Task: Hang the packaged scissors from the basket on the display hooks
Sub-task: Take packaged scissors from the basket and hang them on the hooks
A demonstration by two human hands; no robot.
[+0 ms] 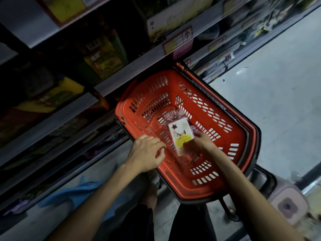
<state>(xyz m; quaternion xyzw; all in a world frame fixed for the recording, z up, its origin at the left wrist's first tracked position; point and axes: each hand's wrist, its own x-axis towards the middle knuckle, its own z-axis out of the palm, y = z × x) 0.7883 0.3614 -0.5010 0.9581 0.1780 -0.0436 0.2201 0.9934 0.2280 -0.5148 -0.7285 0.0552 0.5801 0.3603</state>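
**Right hand (199,142) clamped on the packaged scissors (180,134), down in the basket (217,108)**

Pinching the pack at its near end, thumb over the yellow label, fingers wrapped round the right edge. Rest of the pack sticking out ahead of the grip, toward the far end of the basket, tilted a bit left. Still low inside the basket, over the slotted floor, nowhere near a hook yet.

Looks-wise: pale card with a black star near the top corner, yellow sticker lower down, shiny clear wrap over it. Too blurry to make out the scissors themselves. Second pack (173,114) with purplish print lying just beyond it on the basket floor.

Left hand (147,153) hovering over the near-left rim, fingers loosely curled, holding nothing.

Red slotted basket with black handles, parked right against dim shelves (52,122) on the left, pale floor (278,101) off to the right.
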